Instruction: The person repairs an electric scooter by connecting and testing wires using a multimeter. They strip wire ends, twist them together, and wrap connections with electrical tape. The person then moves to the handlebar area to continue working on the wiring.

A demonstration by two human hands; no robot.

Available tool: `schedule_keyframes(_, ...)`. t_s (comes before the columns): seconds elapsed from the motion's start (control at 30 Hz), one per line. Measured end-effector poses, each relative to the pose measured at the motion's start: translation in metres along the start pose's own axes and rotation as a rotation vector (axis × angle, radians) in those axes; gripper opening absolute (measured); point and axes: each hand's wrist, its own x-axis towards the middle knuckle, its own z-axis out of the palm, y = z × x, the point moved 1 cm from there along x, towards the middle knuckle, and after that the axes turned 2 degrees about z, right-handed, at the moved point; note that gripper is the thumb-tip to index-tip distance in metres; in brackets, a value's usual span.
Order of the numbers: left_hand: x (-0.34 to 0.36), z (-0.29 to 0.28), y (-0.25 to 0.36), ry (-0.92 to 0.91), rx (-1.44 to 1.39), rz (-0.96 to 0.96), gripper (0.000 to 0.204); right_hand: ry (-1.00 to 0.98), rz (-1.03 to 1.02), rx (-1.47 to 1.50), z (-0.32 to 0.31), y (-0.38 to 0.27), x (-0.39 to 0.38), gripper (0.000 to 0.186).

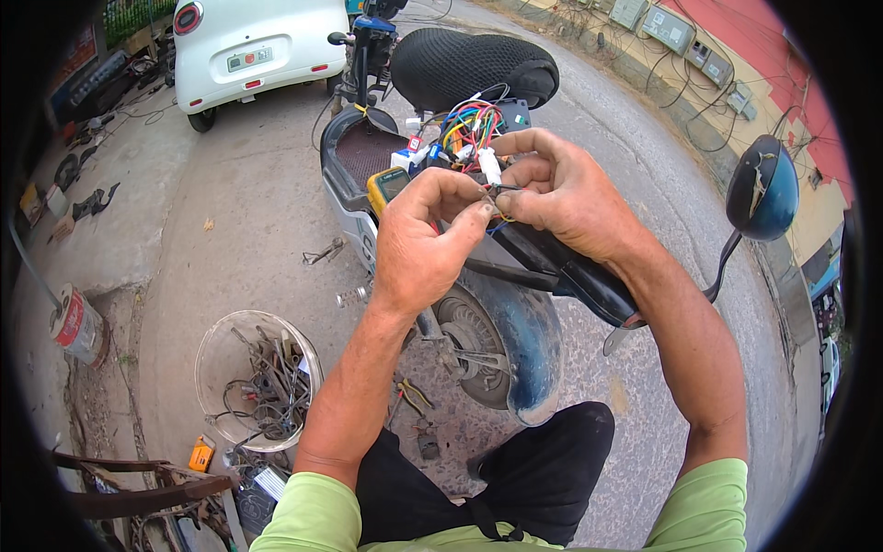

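My left hand (425, 221) and my right hand (563, 198) meet over the scooter's front, pinching thin wires (497, 198) between thumbs and fingertips; the exact pieces held are partly hidden. Just above them is a white connector (488, 164), with a bundle of coloured wires (471, 124) and several more plugs behind it. A yellow multimeter (382, 190) rests beside my left fingers on the scooter. The black plastic body (579, 276) runs beneath my right hand.
Around the scooter are its seat (464, 64), mirror (760, 189) and front wheel (469, 350). A white bucket of tools (209, 363), pliers (412, 393) and an orange box (201, 453) sit on the ground. A white vehicle (258, 41) stands behind; a wall with cables is at right.
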Motion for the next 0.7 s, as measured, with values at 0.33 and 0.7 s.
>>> schedule_keyframes(0.33, 0.0008, 0.002, 0.0026, 0.029, 0.036, 0.023, 0.013, -0.009, -0.013, 0.014, 0.001, -0.0005, -0.0004, 0.06)
schedule_keyframes(0.7, 0.0022, 0.0005, -0.0052, 0.04, 0.092, 0.122, 0.007, -0.015, -0.011, 0.0, 0.0006, 0.0007, 0.0005, 0.06)
